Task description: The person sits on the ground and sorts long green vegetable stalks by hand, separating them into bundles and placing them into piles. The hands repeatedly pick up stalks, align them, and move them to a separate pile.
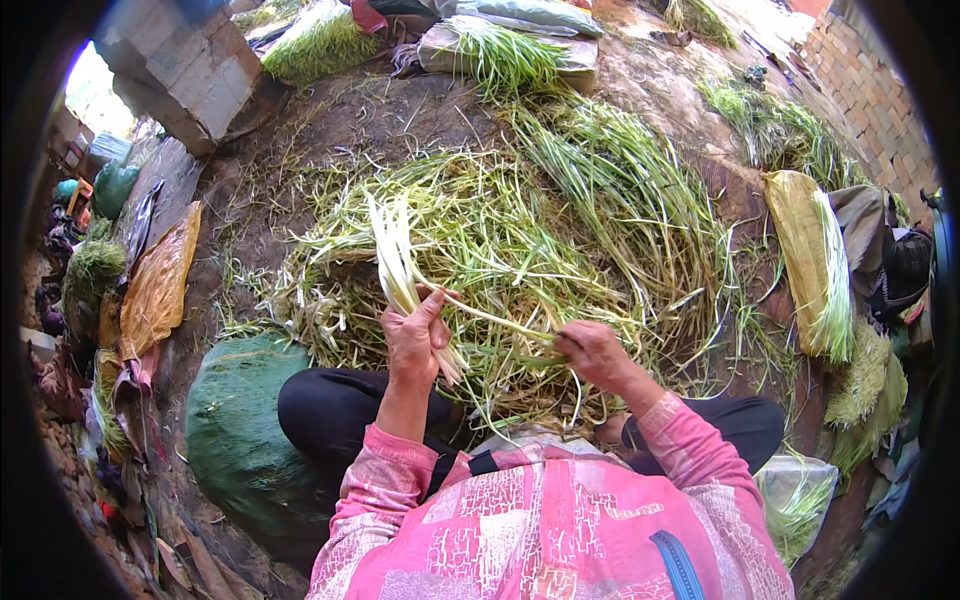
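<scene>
My left hand (417,337) is closed around a small bunch of pale plant stalks (393,255), their white ends pointing up and away from me. One longer stalk (491,316) runs from that bunch across to my right hand (596,352), whose fingers pinch its greener end. Under and beyond both hands spreads a loose heap of green and yellowed stalks and leaves (480,217). A longer pile of green stalks (622,180) lies behind it to the right. The palm side of my right hand is hidden.
A stuffed green mesh sack (240,427) sits by my left knee. Concrete blocks (187,75) stand at the back left. At the back, green stalks (510,52) rest on a low block. To the right, more lie on a yellow-wrapped bundle (799,255). An orange plastic sheet (161,285) lies left.
</scene>
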`<state>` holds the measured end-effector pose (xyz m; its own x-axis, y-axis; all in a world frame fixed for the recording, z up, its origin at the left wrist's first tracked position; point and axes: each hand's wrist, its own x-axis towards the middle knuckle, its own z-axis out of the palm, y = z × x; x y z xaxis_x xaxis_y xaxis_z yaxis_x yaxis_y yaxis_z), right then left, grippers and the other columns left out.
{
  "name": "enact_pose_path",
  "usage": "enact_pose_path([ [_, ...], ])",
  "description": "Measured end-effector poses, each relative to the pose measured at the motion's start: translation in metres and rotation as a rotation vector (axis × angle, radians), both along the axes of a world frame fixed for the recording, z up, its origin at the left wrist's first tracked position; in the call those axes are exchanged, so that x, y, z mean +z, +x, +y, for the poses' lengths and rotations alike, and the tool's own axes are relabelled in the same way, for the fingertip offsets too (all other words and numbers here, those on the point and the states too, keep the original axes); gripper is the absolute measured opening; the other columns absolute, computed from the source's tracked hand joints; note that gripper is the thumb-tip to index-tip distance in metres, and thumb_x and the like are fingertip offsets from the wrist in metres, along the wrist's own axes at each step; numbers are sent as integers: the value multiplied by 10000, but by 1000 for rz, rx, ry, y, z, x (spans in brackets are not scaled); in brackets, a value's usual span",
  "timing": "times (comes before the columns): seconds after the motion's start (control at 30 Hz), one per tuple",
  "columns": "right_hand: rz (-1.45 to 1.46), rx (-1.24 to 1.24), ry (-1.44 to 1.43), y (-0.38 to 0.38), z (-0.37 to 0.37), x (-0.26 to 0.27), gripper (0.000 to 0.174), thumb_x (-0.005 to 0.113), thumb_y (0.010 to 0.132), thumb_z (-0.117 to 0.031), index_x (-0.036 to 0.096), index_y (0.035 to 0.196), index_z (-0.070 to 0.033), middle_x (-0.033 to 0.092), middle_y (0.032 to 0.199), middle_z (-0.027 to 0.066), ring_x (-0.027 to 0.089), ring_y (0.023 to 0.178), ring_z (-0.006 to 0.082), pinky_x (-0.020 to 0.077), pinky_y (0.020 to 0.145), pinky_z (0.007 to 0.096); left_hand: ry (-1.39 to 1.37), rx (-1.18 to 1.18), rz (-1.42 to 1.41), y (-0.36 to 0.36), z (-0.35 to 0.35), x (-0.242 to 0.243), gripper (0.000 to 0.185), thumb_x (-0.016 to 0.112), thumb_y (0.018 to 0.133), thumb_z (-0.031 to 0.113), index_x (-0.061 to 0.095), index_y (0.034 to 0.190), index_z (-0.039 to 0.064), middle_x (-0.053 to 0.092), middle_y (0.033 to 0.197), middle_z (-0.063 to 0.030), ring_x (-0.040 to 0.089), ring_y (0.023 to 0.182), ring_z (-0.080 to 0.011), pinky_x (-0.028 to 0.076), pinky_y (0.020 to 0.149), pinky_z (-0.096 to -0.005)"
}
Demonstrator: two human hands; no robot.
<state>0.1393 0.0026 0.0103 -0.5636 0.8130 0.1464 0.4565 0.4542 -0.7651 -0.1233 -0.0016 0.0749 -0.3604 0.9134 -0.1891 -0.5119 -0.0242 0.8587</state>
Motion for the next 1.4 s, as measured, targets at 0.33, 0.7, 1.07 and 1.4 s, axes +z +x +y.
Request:
enact_pose_path([
  [0.33,37,-73,-408,31,17,7,293,482,876,-268,557,1095,-87,571,1022,86,538,919,185,452,766,329,60,-24,-55,-19,4,4,88,572,808,43,534,884,21,623,739,-147,361,320,-51,296,306,-193],
  [0.7,173,227,-328,-64,8,27,171,547,833,-180,581,802,-15,556,631,90,521,569,160,422,547,309,36,-88,-127,-15,3,0,85,557,829,92,552,867,15,626,758,-145,385,336,-50,331,307,-194],
  [1.07,331,-46,-497,-69,6,39,145,553,808,-116,579,905,-12,548,662,27,458,586,67,390,520,237,-53,-435,-200,29,-16,-11,207,493,883,238,525,839,38,594,708,-90,375,348,-54,334,346,-194],
  [1.4,251,-465,-313,26,15,-3,185,487,804,-61,614,928,-11,635,804,95,582,668,142,482,588,253,50,-116,-237,-7,-7,4,203,505,869,252,504,787,66,520,598,-19,376,361,-46,333,325,-176],
])
